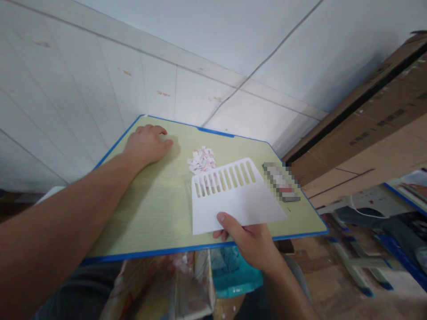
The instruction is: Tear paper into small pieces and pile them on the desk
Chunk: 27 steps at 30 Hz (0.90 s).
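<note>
My right hand (pixel 248 238) pinches the near edge of a white slotted card (pixel 230 211), thumb on top and fingers beneath. A row of long rounded slots runs along the card's far side, and the tabletop shows through them. Just beyond the card lies a small heap of pinkish-white paper scraps (pixel 202 159); some show through the left slots. My left hand (pixel 147 143) rests near the far left corner of the table, its thumb apart from the loosely bent fingers and nothing visible in it.
The pale green tabletop (pixel 150 213) has a blue rim. A blurred-out flat object (pixel 282 181) lies on its right side. Below the near edge are a teal bin (pixel 236 278) and a box with plastic bags. Large cardboard boxes (pixel 367 133) stand at right; a white wall is behind.
</note>
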Available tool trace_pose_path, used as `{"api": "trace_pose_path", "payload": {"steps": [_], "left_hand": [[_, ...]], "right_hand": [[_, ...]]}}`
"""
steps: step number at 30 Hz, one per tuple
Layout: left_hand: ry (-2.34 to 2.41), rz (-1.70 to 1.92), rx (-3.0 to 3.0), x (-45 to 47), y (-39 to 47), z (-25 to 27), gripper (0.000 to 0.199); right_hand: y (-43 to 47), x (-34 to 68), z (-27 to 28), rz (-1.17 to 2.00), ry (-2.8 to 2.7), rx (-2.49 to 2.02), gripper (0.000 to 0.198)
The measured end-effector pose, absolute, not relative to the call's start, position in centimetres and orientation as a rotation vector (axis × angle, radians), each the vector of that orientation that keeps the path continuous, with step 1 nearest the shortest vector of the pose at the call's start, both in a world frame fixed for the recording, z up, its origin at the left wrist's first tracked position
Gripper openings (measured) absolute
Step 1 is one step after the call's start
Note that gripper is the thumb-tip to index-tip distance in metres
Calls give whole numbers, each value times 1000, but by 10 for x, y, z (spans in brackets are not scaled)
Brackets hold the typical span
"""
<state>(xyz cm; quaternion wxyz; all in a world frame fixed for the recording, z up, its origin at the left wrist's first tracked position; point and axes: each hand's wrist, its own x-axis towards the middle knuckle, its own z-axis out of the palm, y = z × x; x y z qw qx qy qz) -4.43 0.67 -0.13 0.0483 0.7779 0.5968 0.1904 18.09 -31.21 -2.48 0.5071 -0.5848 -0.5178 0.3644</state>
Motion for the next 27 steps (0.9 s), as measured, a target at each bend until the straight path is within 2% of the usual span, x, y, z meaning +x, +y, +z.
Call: {"api": "trace_pose_path", "payload": {"steps": [6, 24, 27], "left_hand": [[1770, 627, 2406, -45, 5, -3, 60], [1773, 599, 2366, -44, -3, 3, 63], [1767, 613, 2361, -44, -1, 2, 64]], "right_hand": [[-308, 180, -20, 976, -1223, -1305, 48], [-317, 180, -20, 1093, -1279, -1354, 47], [-313, 184, -19, 1008, -1218, -1324, 48]]}}
